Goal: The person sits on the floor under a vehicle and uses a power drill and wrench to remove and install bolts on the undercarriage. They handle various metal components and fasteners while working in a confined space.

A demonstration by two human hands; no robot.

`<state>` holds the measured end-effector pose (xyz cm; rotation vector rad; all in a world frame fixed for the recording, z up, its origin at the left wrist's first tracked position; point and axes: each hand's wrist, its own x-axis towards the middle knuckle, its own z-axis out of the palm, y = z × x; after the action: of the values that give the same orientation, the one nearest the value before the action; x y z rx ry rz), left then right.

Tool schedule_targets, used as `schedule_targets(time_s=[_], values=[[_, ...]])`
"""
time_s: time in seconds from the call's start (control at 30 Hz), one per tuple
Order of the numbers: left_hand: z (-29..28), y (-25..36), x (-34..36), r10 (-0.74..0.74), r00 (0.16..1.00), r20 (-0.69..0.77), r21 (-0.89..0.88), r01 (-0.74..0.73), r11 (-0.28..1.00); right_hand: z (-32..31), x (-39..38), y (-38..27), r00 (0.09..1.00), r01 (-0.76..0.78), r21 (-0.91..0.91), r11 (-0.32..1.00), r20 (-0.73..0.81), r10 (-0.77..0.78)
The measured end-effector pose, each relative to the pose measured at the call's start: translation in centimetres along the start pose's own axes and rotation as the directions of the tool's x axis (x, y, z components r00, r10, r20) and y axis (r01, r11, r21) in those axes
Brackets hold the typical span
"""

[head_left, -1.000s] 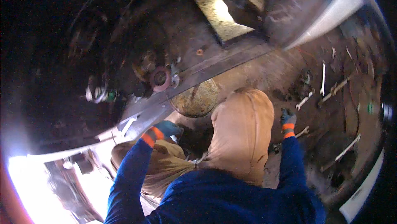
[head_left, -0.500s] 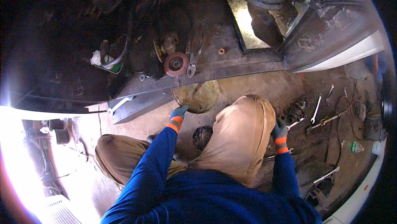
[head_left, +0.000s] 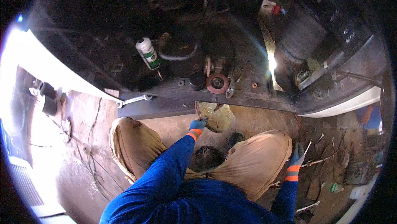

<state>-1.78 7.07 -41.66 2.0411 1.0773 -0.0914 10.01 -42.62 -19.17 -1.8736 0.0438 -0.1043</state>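
Observation:
My left hand (head_left: pixel 198 123), in a grey-blue glove with an orange-banded cuff, grips the near left rim of a shallow round pan (head_left: pixel 221 121). The pan is tilted, with a dirty yellowish inside, and lies just below the edge of the dark metal sill (head_left: pixel 256 101). Past my right knee, my right hand (head_left: pixel 296 157) is low over the floor, in a matching glove. Beside its fingers a long pale wrench (head_left: pixel 306 149) shows; whether the hand holds it I cannot make out, since the fingers are dark and partly hidden.
On the sill stand a grinder with a reddish disc (head_left: pixel 217 84), a white-and-green bottle (head_left: pixel 147 53) and a small copper-coloured ring (head_left: pixel 254 85). A large wrench (head_left: pixel 135 100) lies at the left. Tools, hoses and a plastic bottle (head_left: pixel 336 187) litter the floor at right.
My view has shifted, so the sill and its tools sit lower and further right. My left hand still grips the pan. My right hand has reached lower, beside a wrench.

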Motion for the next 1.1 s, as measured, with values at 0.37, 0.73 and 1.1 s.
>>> schedule_targets(time_s=[0.37,0.73,1.1], values=[[-13.3,6.4,-9.0,0.110,0.985,-0.136,0.018,-0.109,0.994,20.2,2.4,-27.4,0.498,0.728,-0.032,0.685,0.711,-0.496],[-21.0,2.4,-15.2,-0.110,0.981,-0.158,0.116,0.129,0.985,26.2,-2.0,-31.1,0.196,0.895,-0.060,0.442,0.943,-0.269],[-20.1,-4.8,-7.6,-0.234,0.910,-0.343,0.031,0.260,0.965,19.6,-0.2,-34.4,0.411,0.901,-0.339,0.269,0.867,-0.283]])
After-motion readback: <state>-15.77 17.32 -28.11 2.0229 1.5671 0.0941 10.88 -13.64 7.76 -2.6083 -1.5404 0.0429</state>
